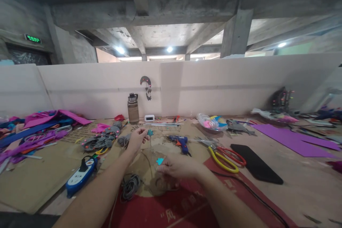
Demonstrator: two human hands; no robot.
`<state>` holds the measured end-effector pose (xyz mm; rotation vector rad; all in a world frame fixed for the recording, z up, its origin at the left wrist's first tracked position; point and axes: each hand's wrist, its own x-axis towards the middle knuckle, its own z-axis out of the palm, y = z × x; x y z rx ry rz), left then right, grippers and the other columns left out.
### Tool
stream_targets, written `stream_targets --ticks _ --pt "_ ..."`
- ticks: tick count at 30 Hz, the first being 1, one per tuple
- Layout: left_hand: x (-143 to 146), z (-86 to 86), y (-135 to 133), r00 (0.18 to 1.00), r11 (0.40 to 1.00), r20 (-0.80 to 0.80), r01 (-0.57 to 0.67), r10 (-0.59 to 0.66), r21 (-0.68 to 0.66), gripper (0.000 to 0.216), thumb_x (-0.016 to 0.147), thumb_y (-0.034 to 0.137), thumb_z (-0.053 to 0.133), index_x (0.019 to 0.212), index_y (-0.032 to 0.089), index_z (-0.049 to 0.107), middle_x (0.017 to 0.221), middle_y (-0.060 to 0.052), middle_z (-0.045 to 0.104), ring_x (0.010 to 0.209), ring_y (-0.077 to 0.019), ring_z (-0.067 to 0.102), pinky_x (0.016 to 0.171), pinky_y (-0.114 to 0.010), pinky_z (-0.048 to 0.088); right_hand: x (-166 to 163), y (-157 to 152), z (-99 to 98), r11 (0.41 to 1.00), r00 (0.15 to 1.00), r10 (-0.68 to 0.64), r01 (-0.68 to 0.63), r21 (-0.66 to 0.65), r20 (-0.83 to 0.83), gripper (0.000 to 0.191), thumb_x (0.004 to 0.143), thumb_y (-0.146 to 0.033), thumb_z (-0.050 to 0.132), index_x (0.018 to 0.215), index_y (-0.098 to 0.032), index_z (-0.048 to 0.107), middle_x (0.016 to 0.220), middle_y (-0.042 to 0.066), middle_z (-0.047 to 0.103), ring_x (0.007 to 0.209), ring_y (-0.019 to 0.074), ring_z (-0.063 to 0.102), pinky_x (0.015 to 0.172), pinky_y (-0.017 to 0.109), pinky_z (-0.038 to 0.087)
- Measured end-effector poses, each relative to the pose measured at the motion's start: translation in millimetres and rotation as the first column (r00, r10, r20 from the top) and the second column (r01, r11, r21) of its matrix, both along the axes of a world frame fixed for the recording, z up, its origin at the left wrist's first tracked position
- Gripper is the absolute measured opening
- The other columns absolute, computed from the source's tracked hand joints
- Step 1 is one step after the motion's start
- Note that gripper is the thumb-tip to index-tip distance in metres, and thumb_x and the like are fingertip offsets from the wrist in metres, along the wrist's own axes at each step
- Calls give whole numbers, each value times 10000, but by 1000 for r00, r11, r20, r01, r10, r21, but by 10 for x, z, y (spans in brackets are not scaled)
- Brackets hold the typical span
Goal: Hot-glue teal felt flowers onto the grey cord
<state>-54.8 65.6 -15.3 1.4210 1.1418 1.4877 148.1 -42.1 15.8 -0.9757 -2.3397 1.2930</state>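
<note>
My left hand (138, 139) is closed in a pinch by a small dark teal felt piece (150, 133), held up over the cardboard. Lower and to the right, my right hand (177, 166) pinches a bright turquoise felt piece (160, 161). A thin strand seems to run between the two pieces, too faint to be sure. Beyond my right hand lies a blue hot glue gun (182, 143). Grey yarn (130, 186) sits in a loose coil below my left hand, and a second grey bundle (123, 140) is beside its wrist.
Scissors with yellow handles (223, 162) and red-handled scissors (232, 155) lie right, beside a black phone-like slab (256, 164). A blue-white power strip (81, 176) is left. A bottle (133, 108) stands by the white partition (107, 78). A black cord (248, 188) crosses the right side.
</note>
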Motion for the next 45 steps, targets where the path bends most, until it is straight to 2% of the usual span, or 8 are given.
stream_targets --ticks 5,8,14,19,27,34,39,45 --pt "-28 -23 0 1000 1000 -17 3 -3 3 342 621 446 679 729 144 561 514 0 595 444 -102 528 384 -181 307 22 136 14 985 999 -9 2 170 43 532 859 -462 392 445 -186 579 457 10 569 429 108 511 481 214 382" --pt "-72 11 -6 999 1000 -52 13 -13 0 347 614 436 694 746 138 575 520 -14 606 446 -103 527 387 -181 315 -24 248 -70 955 983 -186 179 237 5 506 856 -463 389 510 -172 618 482 15 574 451 117 509 487 224 363" --pt "-84 119 -28 993 999 -109 48 -50 -16 376 630 489 666 729 140 566 523 -14 598 440 -96 506 384 -180 286 -105 448 -165 713 782 -463 608 350 -417 204 804 -257 472 689 -166 614 687 19 618 670 145 543 618 241 382" --pt "24 129 -153 983 992 -134 127 -129 -24 326 690 453 638 756 143 562 562 0 595 468 -83 488 412 -180 292 -70 572 -241 589 645 -558 751 298 -522 182 785 -270 522 891 -144 600 906 88 594 847 193 529 767 308 408" --pt "278 229 -395 945 970 -224 241 -239 -18 221 777 379 572 766 158 569 532 18 586 411 -65 387 414 -193 253 -96 639 -376 738 691 -422 638 220 -587 304 866 -389 434 1028 -167 564 1003 76 593 922 178 534 830 325 412" --pt "315 244 -452 934 983 -342 151 -106 108 133 747 292 588 731 160 587 518 29 564 487 -93 499 502 -206 367 -146 537 -343 818 676 -376 563 115 -634 273 827 -403 500 972 -181 563 864 28 600 733 140 529 674 271 424" --pt "340 247 -464 916 973 -347 230 -203 36 191 770 339 574 755 154 620 530 19 578 444 -81 452 457 -205 345 -146 556 -366 805 645 -437 591 47 -627 170 777 -339 547 749 -172 557 694 -8 554 610 114 465 591 243 380" --pt "324 207 -418 890 892 -77 440 -449 -105 323 787 449 565 774 134 635 615 -35 625 514 -91 514 493 -212 379 -126 573 -353 797 608 -478 604 -21 -634 149 754 -322 549 717 -181 522 587 -49 465 521 98 386 529 236 329"
